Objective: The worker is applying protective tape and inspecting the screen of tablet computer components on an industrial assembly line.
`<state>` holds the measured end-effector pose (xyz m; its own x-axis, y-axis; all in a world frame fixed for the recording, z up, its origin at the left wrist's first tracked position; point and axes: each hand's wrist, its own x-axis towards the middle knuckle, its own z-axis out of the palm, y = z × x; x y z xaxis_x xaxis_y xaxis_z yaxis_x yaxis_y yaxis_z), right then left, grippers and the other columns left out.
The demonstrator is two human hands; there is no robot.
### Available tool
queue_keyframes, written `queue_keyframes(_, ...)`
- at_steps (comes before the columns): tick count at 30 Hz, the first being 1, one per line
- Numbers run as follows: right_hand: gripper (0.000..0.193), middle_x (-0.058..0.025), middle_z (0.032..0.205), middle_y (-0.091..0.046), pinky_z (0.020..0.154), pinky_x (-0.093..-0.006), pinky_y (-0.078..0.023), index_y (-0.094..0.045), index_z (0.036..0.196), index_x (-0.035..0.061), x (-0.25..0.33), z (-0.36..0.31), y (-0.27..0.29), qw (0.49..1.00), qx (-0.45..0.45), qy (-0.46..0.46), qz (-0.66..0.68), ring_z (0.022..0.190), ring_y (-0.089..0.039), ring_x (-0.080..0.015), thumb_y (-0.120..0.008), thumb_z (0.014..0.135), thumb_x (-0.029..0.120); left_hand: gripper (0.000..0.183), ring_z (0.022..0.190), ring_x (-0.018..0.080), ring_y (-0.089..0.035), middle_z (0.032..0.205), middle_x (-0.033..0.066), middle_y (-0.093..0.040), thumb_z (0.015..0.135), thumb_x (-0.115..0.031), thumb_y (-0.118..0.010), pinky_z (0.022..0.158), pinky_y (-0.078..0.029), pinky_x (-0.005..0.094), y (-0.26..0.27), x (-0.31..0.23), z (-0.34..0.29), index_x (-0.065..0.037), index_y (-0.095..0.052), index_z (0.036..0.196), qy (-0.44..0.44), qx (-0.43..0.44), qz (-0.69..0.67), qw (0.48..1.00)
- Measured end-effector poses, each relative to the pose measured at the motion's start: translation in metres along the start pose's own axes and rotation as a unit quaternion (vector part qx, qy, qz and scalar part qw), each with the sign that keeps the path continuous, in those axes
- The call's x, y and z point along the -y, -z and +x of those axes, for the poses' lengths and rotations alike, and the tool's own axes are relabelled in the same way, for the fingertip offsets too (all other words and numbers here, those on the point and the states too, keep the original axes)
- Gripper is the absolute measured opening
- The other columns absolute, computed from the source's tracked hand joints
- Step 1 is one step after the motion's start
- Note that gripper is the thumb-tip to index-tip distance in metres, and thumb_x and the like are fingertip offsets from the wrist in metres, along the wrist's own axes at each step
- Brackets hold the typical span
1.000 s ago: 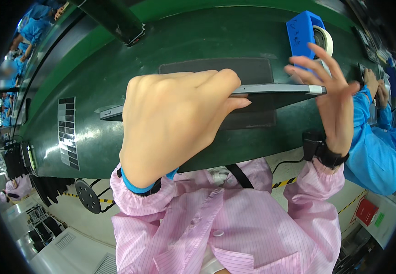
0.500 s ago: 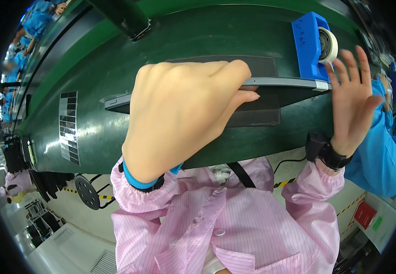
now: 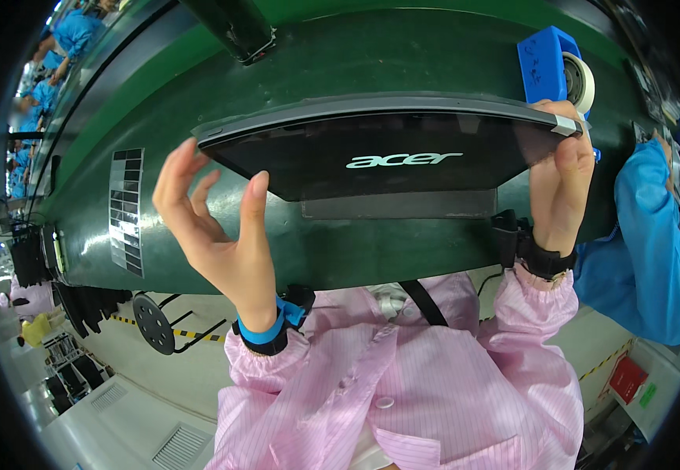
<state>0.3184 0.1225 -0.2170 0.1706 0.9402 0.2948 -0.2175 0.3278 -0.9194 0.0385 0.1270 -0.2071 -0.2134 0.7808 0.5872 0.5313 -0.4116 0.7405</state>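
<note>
A dark tablet (image 3: pixel 316 149) with a lit white logo on its screen stands tilted above the green bench, its grey edge upward. My right hand (image 3: pixel 559 172) grips its right end, thumb on the screen side, beside a pale piece of tape (image 3: pixel 566 125) on the corner. By the left end is my left hand (image 3: pixel 218 227), fingers spread and curved, thumb raised. Its fingertips come close to the tablet's left corner; whether they touch it I cannot tell. Beneath the tablet lies a dark grey mat (image 3: pixel 403 205), partly hidden.
A blue tape dispenser (image 3: pixel 540 66) with a white roll stands at the back right. On the left of the green bench (image 3: pixel 191 258) lies a strip of dark rectangles (image 3: pixel 127 211). A dark post (image 3: pixel 234 31) rises at the back. A blue-sleeved person (image 3: pixel 645 243) works at the right.
My left hand has come off the tablet's top edge and moved left, its fingers spreading. My right hand has closed on the right end. The tablet's screen now faces me more.
</note>
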Motion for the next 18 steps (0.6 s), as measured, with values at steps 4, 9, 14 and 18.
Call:
queue_keyframes(4,0.046,-0.006,0.093,-0.058,0.082,-0.0243,-0.038,-0.055,0.1,-0.0015,-0.002,0.001,-0.005,0.999,-0.027,0.024,-0.026,0.088,-0.054,-0.013,-0.057,0.083,0.041,0.053,0.1,0.019,-0.05,0.117,0.0108,-0.043,0.072,0.006,-0.065,0.078,-0.047,0.0301,-0.006,-0.007,-0.008,-0.001,-0.047,0.121,0.002,-0.011,-0.003,1.0)
queue_keyframes(9,0.045,-0.0069,0.094,-0.058,0.083,-0.025,-0.038,-0.055,0.097,-0.0012,-0.002,0.003,-0.009,0.999,-0.035,0.013,-0.011,0.089,-0.054,-0.0135,-0.05,0.088,0.042,0.041,0.104,0.0176,-0.048,0.119,0.0096,-0.045,0.081,0.002,-0.056,0.082,-0.045,0.0299,-0.006,-0.013,-0.009,0.0,-0.047,0.121,0.024,-0.007,-0.012,1.0)
queue_keyframes(14,0.046,-0.0078,0.094,-0.059,0.083,-0.0255,-0.039,-0.056,0.096,-0.0009,-0.003,0.003,-0.009,0.998,-0.055,0.017,0.004,0.089,-0.055,-0.014,-0.045,0.09,0.043,0.049,0.103,0.0192,-0.048,0.112,0.01,-0.043,0.075,0.006,-0.06,0.083,-0.047,0.032,-0.006,-0.018,-0.011,0.0,-0.047,0.122,0.037,0.004,-0.015,0.999)
queue_keyframes(18,0.048,-0.0078,0.093,-0.059,0.084,-0.0262,-0.039,-0.056,0.096,-0.0005,-0.003,0.005,-0.011,0.998,-0.066,0.011,0.016,0.089,-0.055,-0.0143,-0.04,0.091,0.045,0.049,0.105,0.0197,-0.047,0.11,0.0096,-0.043,0.077,0.004,-0.06,0.085,-0.046,0.0326,-0.006,-0.021,-0.013,0.001,-0.046,0.124,0.03,0.003,-0.014,0.999)
